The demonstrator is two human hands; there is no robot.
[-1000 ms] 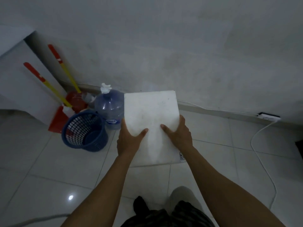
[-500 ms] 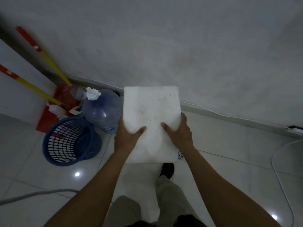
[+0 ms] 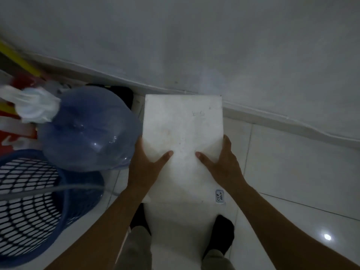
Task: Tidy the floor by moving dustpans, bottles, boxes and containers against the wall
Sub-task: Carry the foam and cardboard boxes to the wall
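We note both hands on the box [image 3: 183,137]. The left hand [image 3: 145,164] clasps its left edge and the right hand [image 3: 224,162] its right edge, thumbs flat on top, fingers curled down the sides out of sight. The box stands between the shoes [image 3: 222,234], its far edge near the foot of the wall [image 3: 194,45]; whether they touch, we cannot tell. A small label [image 3: 220,197] sits at its near right corner. A bottle [image 3: 87,131] is just left of the box, with a basket [image 3: 29,201] nearer us. A red dustpan [image 3: 5,141], blurred, and a yellow handle [image 3: 19,61] are at far left.
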